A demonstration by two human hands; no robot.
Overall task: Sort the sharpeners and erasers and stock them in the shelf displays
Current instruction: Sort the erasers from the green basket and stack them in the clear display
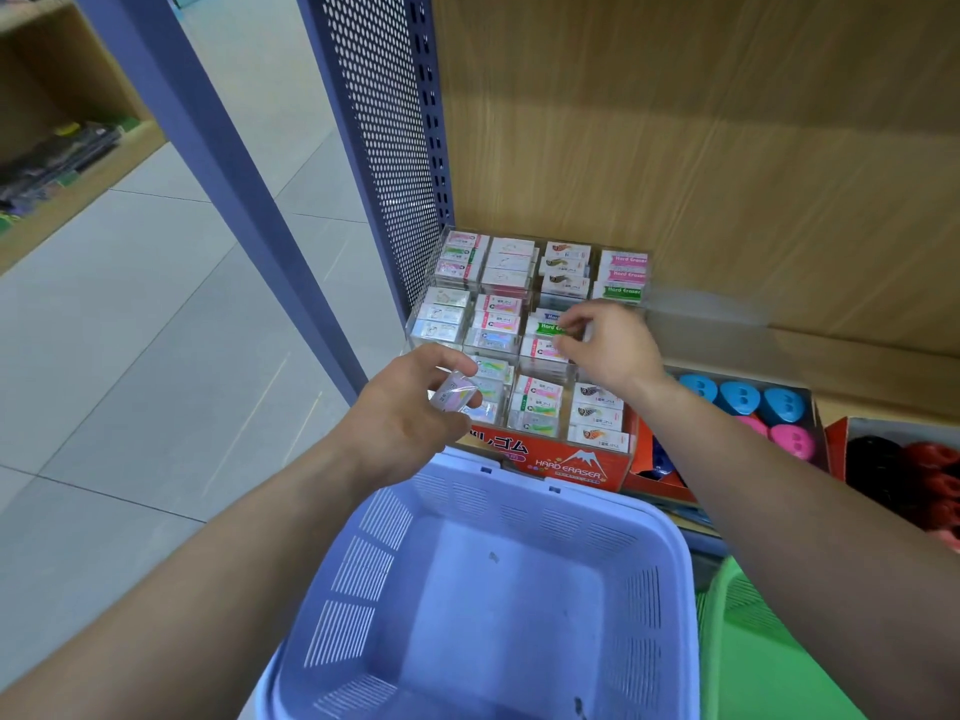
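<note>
Lavender basket [509, 589] nearest; left fingers [448, 357] grip eraser [454, 394], long axis slanting up-right; right fingers [577, 316] pinch green eraser [544, 328].

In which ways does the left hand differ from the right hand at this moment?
The left hand holds a wrapped eraser in the air before the display; the right hand pinches a green eraser inside a middle compartment. The left hand is nearer the blue basket; the right hand reaches further in. Both hold one eraser.
</note>
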